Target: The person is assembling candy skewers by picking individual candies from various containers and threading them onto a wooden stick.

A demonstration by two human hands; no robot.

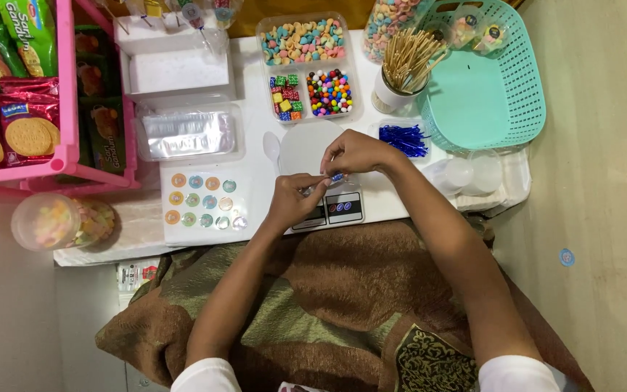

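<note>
- At my far left I see a pink rack (67, 87) stocked with biscuit packets (29, 129) and green snack bags.
- Just below it lies a clear tub of pastel candies (59, 221), tipped on its side at the edge of the white table (252, 178).
- Next along, a white open box (177, 67) sits at the back, with a clear lidded container holding something silvery (190, 134) in front of it.
- Nearer to me there is a sheet of round coloured stickers (203, 199), set out in rows.
- My left hand (293, 201) is curled over the front of a small digital scale (332, 207). Its fingertips are pinched together on a small clear packet (321, 186), so it is closed on that.
- My right hand (357, 152) meets it from above. Thumb and forefinger are nipped tight on a little blue piece at the packet's top; I cannot tell what that piece is.
- The packet is held between both hands, just above the scale and in front of a round white platter (302, 145).
- Behind the hands stands a clear divided tray (306, 65) with pastel sweets, coloured cubes and bright round candies.
- To its right are a cup of wooden sticks (404, 69) and a small heap of blue twist ties (403, 138).
- Further right, a teal basket (495, 94) holds a couple of wrapped packets at the back.
- In front of the basket lie clear round lids (473, 173).
- A brown and gold cloth (342, 290) covers my lap.
</note>
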